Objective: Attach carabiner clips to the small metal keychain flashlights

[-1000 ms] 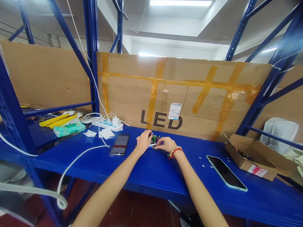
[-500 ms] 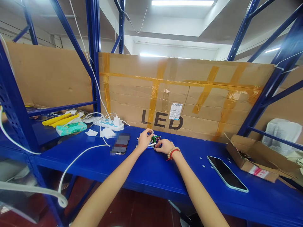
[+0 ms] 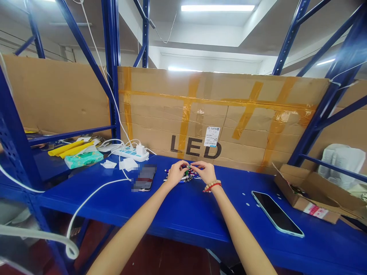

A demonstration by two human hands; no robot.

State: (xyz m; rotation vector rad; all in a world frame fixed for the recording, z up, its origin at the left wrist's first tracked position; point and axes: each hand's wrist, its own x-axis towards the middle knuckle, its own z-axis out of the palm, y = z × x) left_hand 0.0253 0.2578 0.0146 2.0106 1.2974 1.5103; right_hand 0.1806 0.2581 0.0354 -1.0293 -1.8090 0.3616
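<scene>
A small pile of shiny multicoloured pieces, green, red, purple and silver, lies on the blue table; some look slim and pen-like, but their kind is too small to tell. My left hand is at the pile's left, thumb and fingers pinched together over it. From the right, my right hand, with a beaded and a red bracelet on its wrist, also pinches just above the pile. The fingertips of both hands nearly meet. Whatever they hold between them is too small to make out.
Left of the hands lies a dark phone, near white tissues and a power strip with cables. To the right are a light-cased phone and an open cardboard box. A cardboard wall stands behind.
My right hand has risen from the pile's front right edge to just above it, its fingertips now close to the left hand's. The left hand stays over the pile. The view has shifted slightly.
</scene>
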